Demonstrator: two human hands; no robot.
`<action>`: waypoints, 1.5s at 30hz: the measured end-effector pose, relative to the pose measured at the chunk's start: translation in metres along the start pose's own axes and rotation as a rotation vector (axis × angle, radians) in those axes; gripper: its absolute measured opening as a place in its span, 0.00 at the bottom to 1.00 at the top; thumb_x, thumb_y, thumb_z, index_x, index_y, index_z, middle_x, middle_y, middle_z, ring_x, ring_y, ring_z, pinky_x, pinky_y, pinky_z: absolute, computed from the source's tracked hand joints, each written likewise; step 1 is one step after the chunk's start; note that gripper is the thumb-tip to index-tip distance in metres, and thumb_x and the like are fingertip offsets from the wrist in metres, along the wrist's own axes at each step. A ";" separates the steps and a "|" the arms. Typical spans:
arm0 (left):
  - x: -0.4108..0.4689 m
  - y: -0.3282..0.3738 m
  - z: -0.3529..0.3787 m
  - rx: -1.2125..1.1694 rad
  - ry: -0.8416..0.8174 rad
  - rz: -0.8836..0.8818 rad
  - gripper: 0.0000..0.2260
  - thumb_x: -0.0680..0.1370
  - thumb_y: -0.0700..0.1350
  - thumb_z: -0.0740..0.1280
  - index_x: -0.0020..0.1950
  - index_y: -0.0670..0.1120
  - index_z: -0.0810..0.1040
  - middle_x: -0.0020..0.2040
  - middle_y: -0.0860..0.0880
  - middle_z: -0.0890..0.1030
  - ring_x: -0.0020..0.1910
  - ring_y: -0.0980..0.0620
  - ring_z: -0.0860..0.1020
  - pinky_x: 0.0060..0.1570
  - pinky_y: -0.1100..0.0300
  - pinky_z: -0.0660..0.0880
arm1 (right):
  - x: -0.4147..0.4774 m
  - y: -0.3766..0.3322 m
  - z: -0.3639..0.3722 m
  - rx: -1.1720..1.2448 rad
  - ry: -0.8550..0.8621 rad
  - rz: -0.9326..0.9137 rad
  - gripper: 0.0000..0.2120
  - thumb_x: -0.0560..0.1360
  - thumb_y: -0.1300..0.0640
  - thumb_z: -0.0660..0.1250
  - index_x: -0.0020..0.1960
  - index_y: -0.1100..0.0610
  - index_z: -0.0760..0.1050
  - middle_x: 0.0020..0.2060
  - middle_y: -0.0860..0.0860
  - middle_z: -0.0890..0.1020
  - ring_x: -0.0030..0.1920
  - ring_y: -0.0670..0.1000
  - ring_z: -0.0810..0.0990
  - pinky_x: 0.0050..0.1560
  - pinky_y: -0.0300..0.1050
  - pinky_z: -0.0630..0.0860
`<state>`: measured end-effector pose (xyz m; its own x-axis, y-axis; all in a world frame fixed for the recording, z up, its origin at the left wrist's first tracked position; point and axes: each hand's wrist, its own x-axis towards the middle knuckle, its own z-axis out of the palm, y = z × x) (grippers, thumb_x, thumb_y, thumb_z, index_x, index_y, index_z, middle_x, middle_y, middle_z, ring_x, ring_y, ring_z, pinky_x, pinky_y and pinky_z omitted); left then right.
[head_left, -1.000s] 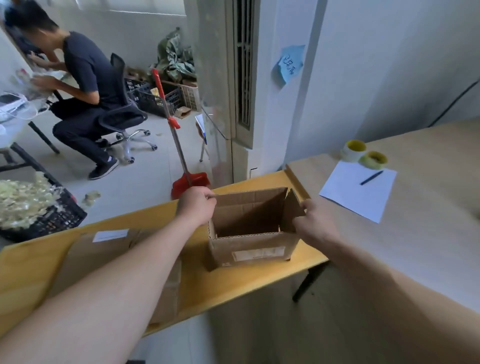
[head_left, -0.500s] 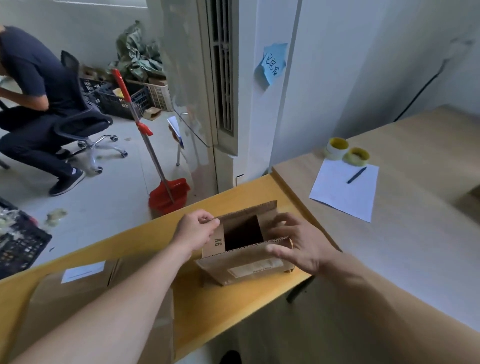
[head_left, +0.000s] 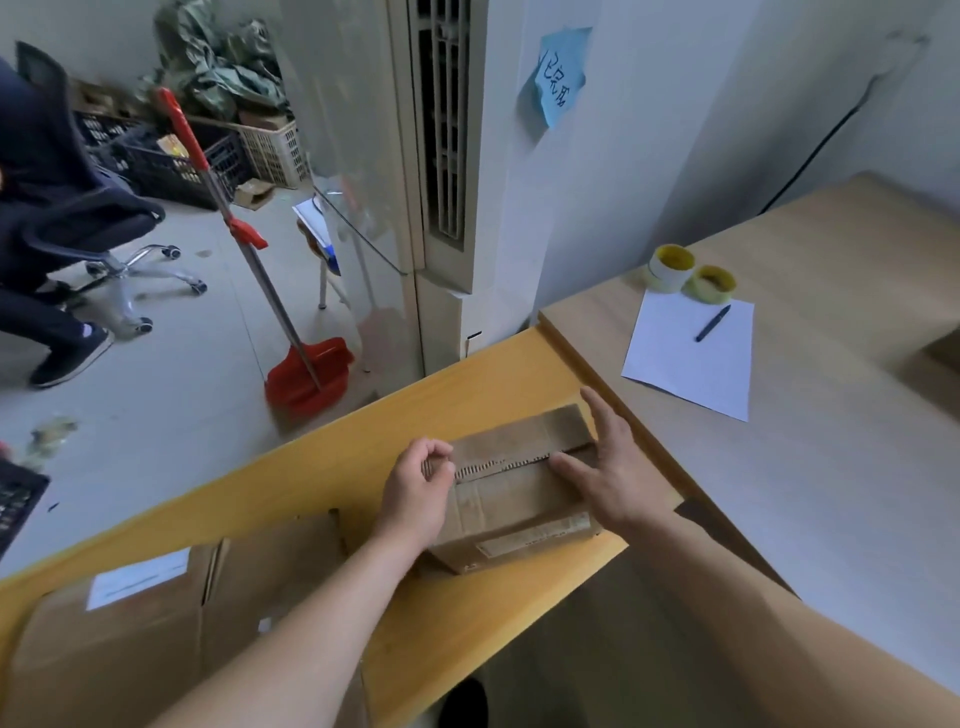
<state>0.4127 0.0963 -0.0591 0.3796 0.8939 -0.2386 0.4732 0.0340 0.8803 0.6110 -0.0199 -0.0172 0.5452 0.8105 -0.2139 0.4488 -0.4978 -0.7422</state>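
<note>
A small brown cardboard box (head_left: 511, 501) sits near the right end of the yellow table (head_left: 467, 639), its top flaps folded down. My right hand (head_left: 605, 467) lies on the right part of the flaps with fingers spread and straight, pressing them flat. My left hand (head_left: 418, 491) is at the box's left top edge, fingers curled against the flap's corrugated edge. A white label runs along the box's near side.
A larger flat cardboard box (head_left: 171, 629) with a white label lies at the table's left. The grey table (head_left: 831, 467) to the right bears a paper sheet (head_left: 691, 358), a pen (head_left: 712, 323) and two tape rolls (head_left: 691, 275). A red dustpan (head_left: 306, 379) stands on the floor; a seated person (head_left: 47, 218) is far left.
The box was open a second ago with my hands on its side flaps. The flaps have been folded down, and the top is now closed under my hands.
</note>
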 end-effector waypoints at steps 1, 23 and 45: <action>-0.003 -0.003 0.006 -0.019 0.020 -0.004 0.07 0.80 0.41 0.64 0.55 0.53 0.75 0.58 0.52 0.77 0.56 0.52 0.75 0.48 0.63 0.69 | 0.001 0.002 0.002 0.068 -0.043 0.000 0.34 0.77 0.46 0.69 0.76 0.36 0.54 0.72 0.44 0.64 0.67 0.50 0.69 0.65 0.46 0.68; -0.026 0.229 0.302 0.227 -0.399 0.495 0.15 0.83 0.48 0.59 0.69 0.48 0.72 0.64 0.51 0.70 0.62 0.54 0.71 0.59 0.64 0.63 | -0.078 0.184 -0.250 0.323 0.708 0.275 0.22 0.83 0.53 0.59 0.76 0.45 0.65 0.71 0.46 0.71 0.69 0.49 0.70 0.70 0.43 0.64; 0.003 0.238 0.477 0.591 -0.603 0.791 0.16 0.82 0.52 0.59 0.61 0.46 0.80 0.65 0.45 0.74 0.65 0.45 0.72 0.62 0.57 0.69 | -0.073 0.309 -0.286 0.402 0.777 0.555 0.19 0.83 0.54 0.55 0.73 0.46 0.61 0.60 0.49 0.76 0.55 0.53 0.75 0.52 0.45 0.67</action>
<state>0.9055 -0.1067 -0.0461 0.9781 0.2083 -0.0034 0.1717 -0.7966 0.5797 0.9123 -0.3208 -0.0493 0.9736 0.0048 -0.2280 -0.1971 -0.4850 -0.8520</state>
